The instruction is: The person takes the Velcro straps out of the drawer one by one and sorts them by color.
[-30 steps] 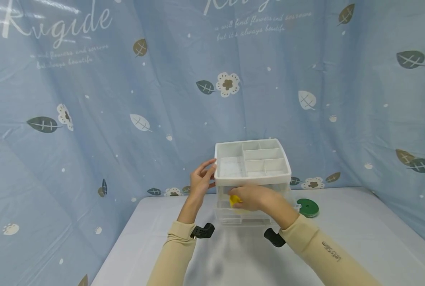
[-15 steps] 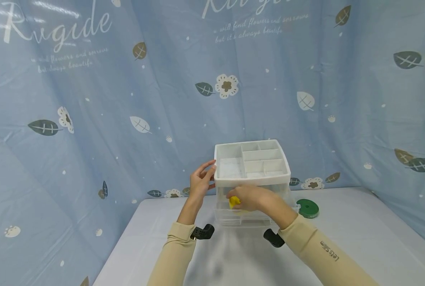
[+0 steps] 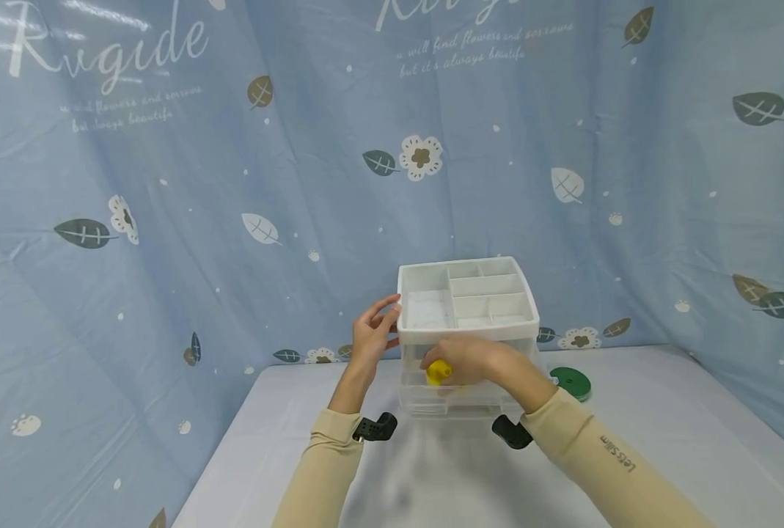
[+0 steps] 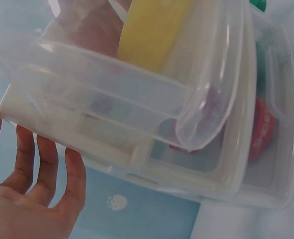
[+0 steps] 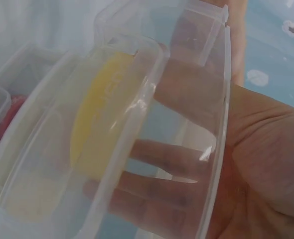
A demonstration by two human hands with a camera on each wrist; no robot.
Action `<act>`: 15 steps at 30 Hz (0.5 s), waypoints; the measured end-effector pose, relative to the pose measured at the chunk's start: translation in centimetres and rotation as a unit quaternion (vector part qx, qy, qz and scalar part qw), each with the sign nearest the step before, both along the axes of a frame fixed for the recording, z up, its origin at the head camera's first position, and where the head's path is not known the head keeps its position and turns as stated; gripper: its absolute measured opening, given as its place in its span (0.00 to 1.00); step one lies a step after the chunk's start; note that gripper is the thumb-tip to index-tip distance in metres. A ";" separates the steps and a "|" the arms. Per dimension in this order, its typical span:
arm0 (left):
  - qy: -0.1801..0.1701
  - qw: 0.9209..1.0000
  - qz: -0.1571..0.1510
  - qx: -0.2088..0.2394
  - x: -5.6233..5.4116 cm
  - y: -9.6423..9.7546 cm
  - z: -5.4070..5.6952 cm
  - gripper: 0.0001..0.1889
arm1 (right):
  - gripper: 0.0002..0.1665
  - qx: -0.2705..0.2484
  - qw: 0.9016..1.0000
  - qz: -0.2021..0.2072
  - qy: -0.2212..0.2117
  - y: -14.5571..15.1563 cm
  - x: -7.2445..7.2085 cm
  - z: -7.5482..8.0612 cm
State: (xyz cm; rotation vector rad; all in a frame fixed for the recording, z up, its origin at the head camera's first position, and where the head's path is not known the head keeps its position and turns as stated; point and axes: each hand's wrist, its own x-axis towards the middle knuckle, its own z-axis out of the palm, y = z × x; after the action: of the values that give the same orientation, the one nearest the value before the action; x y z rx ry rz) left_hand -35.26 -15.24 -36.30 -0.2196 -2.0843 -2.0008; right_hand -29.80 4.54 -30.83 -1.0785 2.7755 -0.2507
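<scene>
A white storage organizer with clear drawers stands on the table, its upper drawer pulled out. My left hand steadies the organizer's left side; in the left wrist view its fingertips rest along the pale edge. My right hand reaches into the drawer and grips a yellow round, flat piece between thumb and fingers. Through the clear plastic in the right wrist view, the yellow piece stands on edge with raised letters on its face. A red item shows inside a lower drawer.
A green flat round roll lies on the table right of the organizer. The organizer's top tray is split into several compartments. A blue patterned curtain hangs close behind the white table.
The right hand shifts slightly and turns the yellow piece, so more of it shows above the drawer front. The left hand keeps its place on the organizer.
</scene>
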 end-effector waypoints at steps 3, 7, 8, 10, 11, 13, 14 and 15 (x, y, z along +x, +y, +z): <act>-0.001 1.000 -0.001 -0.002 0.1 0.0 0.0 0.17 | 0.23 -0.001 1.000 0.004 -0.003 0.1 0.0 0.1; 0.000 1.000 -0.003 -0.004 0.2 0.1 0.1 0.17 | 0.24 -0.006 1.000 0.011 -0.008 0.4 0.1 0.2; 0.000 1.000 -0.004 -0.004 0.2 0.0 0.1 0.17 | 0.24 -0.008 1.000 0.013 -0.010 0.4 0.1 0.3; 0.000 1.000 -0.005 -0.004 0.3 0.0 0.1 0.17 | 0.24 -0.013 0.999 0.029 -0.010 0.6 0.1 0.4; 0.000 1.000 -0.006 -0.003 0.3 0.0 0.1 0.17 | 0.24 -0.016 0.999 0.036 -0.012 0.7 0.0 0.5; -0.001 1.000 -0.008 -0.001 0.3 0.0 0.1 0.16 | 0.24 -0.022 0.999 0.040 -0.022 0.9 0.0 0.8; -0.001 1.000 -0.008 -0.001 0.3 0.0 0.1 0.16 | 0.24 -0.026 0.998 0.042 -0.029 1.0 0.0 0.9; -0.001 1.000 -0.008 -0.001 0.3 0.0 0.1 0.16 | 0.24 -0.029 0.998 0.042 -0.036 1.2 0.1 1.1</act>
State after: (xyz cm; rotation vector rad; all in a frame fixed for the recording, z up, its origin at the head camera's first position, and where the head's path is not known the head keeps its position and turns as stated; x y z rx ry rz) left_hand -34.97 -15.28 -36.25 -0.2353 -2.0929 -2.0083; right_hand -29.72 5.72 -29.77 -1.1737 2.6681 -0.3541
